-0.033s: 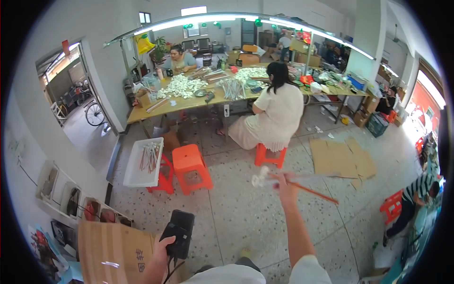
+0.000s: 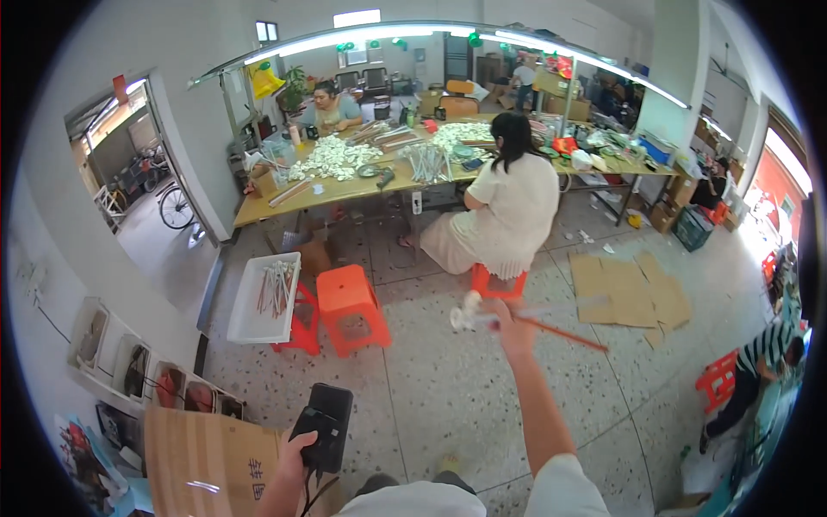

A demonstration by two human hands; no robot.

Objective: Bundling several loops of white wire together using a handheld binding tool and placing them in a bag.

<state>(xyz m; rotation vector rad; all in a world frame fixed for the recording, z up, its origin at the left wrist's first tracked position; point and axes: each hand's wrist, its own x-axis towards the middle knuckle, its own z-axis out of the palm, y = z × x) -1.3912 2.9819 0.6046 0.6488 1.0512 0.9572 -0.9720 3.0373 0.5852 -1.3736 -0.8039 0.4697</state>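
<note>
My right hand (image 2: 514, 336) is closed round a reddish-brown stick (image 2: 568, 333) and a pale, see-through strip (image 2: 564, 308), held out over the floor. White blurred pieces (image 2: 466, 314), perhaps flower heads, show at the left end of this bunch. In my left hand (image 2: 297, 452) is a black phone-like device (image 2: 324, 425) with a smaller dark block on it and a cable hanging down. Left of centre, a white tray (image 2: 239, 320) with thin brown and white sticks (image 2: 276, 289) rests on a red stool.
A red stool (image 2: 351, 302) stands beside the tray. Ahead, a person in white (image 2: 515, 202) sits at a long table (image 2: 289, 207) covered with white pieces and sticks; another sits behind it. Flattened cardboard (image 2: 624, 291) lies on the floor at right. A cardboard box (image 2: 202, 457) is near my left arm.
My right hand has moved slightly left with the stick bunch, and the white pieces sit a little lower in view. The left hand still holds the device. The scene has shifted slightly right.
</note>
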